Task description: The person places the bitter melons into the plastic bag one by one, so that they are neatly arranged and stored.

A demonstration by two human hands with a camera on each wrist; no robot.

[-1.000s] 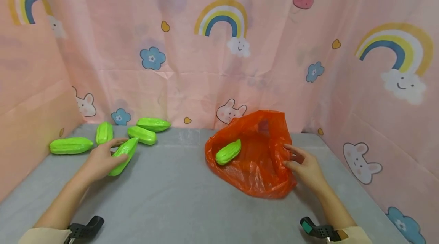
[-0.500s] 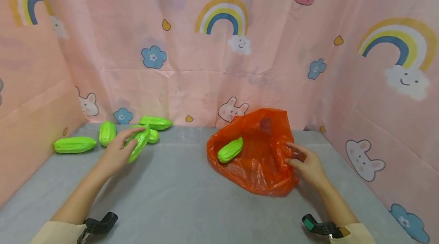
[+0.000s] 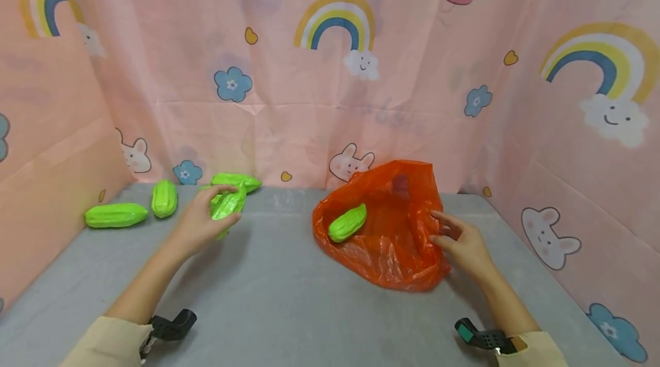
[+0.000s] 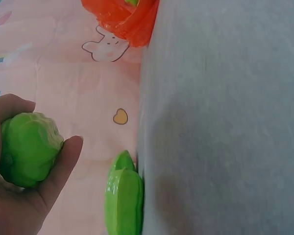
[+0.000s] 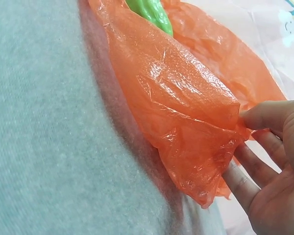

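Note:
In the head view my left hand holds a bright green ridged gourd, raised over the left part of the table. The left wrist view shows that gourd end-on between thumb and fingers. My right hand pinches the right edge of an orange plastic bag, whose mouth is spread wide. A fold of the bag runs to the thumb and fingers in the right wrist view. Inside the bag's left part lies another green gourd.
Two green gourds, one lengthwise and one end-on, lie at the table's back left. Behind my left hand lies another gourd. The grey table meets a pink patterned curtain at the back.
My left hand has moved right with its gourd, from beside the end-on gourd to in front of the back ones. The right hand keeps its place on the bag.

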